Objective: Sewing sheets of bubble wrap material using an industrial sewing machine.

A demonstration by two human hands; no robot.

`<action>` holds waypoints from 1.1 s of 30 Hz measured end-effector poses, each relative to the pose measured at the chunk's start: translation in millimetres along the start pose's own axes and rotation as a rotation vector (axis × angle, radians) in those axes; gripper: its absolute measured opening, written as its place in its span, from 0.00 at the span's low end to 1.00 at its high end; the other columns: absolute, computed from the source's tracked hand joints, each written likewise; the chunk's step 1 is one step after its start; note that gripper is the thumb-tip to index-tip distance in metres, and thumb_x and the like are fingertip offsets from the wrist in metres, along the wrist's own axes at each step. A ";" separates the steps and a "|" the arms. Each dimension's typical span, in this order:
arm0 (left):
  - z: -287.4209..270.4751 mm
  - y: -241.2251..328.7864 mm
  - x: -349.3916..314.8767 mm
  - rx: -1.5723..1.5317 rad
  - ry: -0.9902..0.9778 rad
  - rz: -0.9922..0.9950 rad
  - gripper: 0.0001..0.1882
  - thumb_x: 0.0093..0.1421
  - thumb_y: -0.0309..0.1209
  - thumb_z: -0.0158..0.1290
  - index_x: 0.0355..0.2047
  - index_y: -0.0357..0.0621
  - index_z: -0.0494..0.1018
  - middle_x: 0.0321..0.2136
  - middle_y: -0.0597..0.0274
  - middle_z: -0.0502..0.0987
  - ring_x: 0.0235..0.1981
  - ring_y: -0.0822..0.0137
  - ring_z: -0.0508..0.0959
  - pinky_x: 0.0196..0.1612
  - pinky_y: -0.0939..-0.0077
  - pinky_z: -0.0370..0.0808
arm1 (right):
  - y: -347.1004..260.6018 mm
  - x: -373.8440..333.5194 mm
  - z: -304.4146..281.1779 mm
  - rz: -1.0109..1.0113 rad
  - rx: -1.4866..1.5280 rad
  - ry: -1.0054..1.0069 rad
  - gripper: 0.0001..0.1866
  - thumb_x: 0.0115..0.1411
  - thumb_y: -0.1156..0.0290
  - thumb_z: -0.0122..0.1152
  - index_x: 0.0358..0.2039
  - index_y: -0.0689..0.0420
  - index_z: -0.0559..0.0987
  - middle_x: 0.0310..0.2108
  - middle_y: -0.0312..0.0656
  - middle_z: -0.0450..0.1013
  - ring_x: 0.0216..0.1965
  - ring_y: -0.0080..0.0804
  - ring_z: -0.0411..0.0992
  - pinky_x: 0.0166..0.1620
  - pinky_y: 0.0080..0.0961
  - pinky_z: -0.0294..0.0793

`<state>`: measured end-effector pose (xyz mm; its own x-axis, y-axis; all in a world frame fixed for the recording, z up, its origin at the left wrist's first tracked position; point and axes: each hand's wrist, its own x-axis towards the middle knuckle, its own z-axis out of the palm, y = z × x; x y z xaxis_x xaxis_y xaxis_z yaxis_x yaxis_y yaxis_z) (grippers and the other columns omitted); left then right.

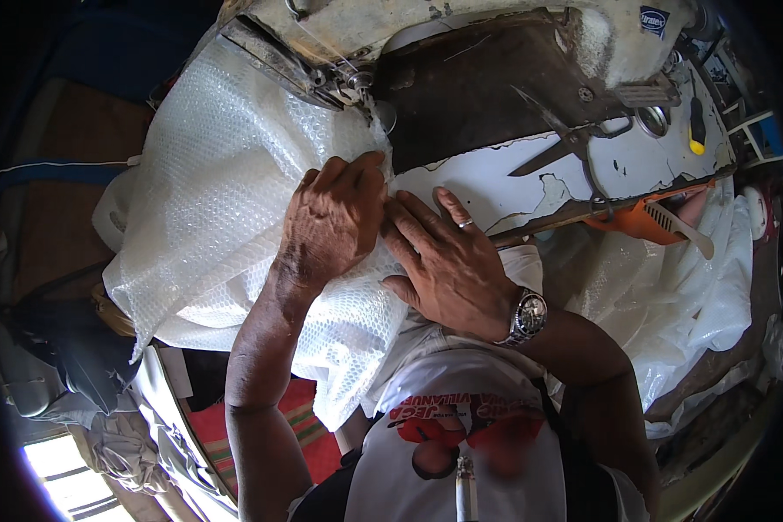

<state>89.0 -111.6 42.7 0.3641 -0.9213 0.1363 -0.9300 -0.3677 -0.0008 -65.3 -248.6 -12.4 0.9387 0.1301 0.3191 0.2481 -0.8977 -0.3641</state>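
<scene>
A big sheet of bubble wrap (pixel 226 165) drapes over the left of the work table and down toward my lap. Its gathered edge runs up under the needle area of a worn sewing machine (pixel 358 83). With curled fingers, my left hand (pixel 335 213) grips that edge just below the needle. My right hand (pixel 439 257), wearing a ring and a wristwatch (pixel 527 315), lies beside it with fingers stretched out, the fingertips touching the edge next to my left hand. What sits beneath both hands is hidden.
Large scissors (pixel 574 143) lie spread on the chipped white tabletop (pixel 470 187), right of the needle. Beyond them are a metal ring (pixel 652 122) and a yellow-and-black screwdriver (pixel 696 126). An orange-handled tool (pixel 644 222) sits at the table edge, above more plastic sheeting (pixel 670 304).
</scene>
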 end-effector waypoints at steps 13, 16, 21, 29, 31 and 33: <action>-9.9 -1.5 -4.8 -0.072 0.090 0.090 0.13 0.60 0.28 0.59 0.43 0.36 0.76 0.43 0.52 0.82 0.39 0.55 0.81 0.45 0.58 0.79 | 35.7 59.6 -24.4 0.284 0.129 0.068 0.19 0.66 0.68 0.60 0.57 0.53 0.81 0.51 0.43 0.77 0.51 0.42 0.75 0.56 0.44 0.74; -9.7 -3.3 -13.4 -0.094 0.114 0.075 0.12 0.60 0.29 0.61 0.42 0.37 0.76 0.43 0.52 0.82 0.40 0.54 0.81 0.46 0.58 0.80 | 48.7 80.4 -7.3 0.196 -0.167 0.104 0.27 0.64 0.72 0.59 0.64 0.44 0.80 0.53 0.42 0.74 0.53 0.43 0.74 0.57 0.44 0.73; -7.0 -17.0 -20.7 -0.170 0.154 0.085 0.12 0.60 0.28 0.62 0.43 0.37 0.76 0.43 0.53 0.82 0.41 0.53 0.82 0.48 0.58 0.80 | 50.9 84.7 -9.8 0.185 -0.226 -0.013 0.32 0.61 0.72 0.57 0.66 0.35 0.79 0.50 0.41 0.72 0.55 0.42 0.73 0.57 0.46 0.72; -15.8 -34.3 -19.4 -0.085 0.201 0.042 0.31 0.64 0.45 0.66 0.60 0.38 0.74 0.59 0.47 0.79 0.60 0.51 0.78 0.62 0.53 0.75 | 37.9 90.7 -14.7 0.207 -0.264 -0.076 0.26 0.63 0.69 0.59 0.62 0.38 0.82 0.47 0.42 0.71 0.54 0.42 0.73 0.56 0.47 0.73; -7.9 -43.9 -18.3 -0.060 0.149 0.024 0.34 0.65 0.50 0.64 0.62 0.38 0.73 0.62 0.47 0.77 0.63 0.51 0.76 0.65 0.52 0.72 | 31.0 92.1 -20.0 0.227 -0.239 -0.098 0.25 0.63 0.68 0.59 0.62 0.39 0.82 0.50 0.42 0.72 0.56 0.43 0.72 0.57 0.47 0.73; 0.6 -47.7 -18.1 -0.024 0.114 0.013 0.37 0.66 0.57 0.60 0.64 0.41 0.73 0.64 0.51 0.76 0.65 0.54 0.75 0.67 0.54 0.68 | 32.4 91.7 -18.6 0.263 -0.215 -0.119 0.25 0.64 0.67 0.60 0.61 0.39 0.82 0.54 0.42 0.72 0.58 0.44 0.71 0.59 0.48 0.72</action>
<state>126.8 -77.5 39.6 0.3452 -0.9052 0.2478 -0.9361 -0.3512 0.0207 24.3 -273.6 21.4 0.9882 -0.0805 0.1304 -0.0497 -0.9733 -0.2239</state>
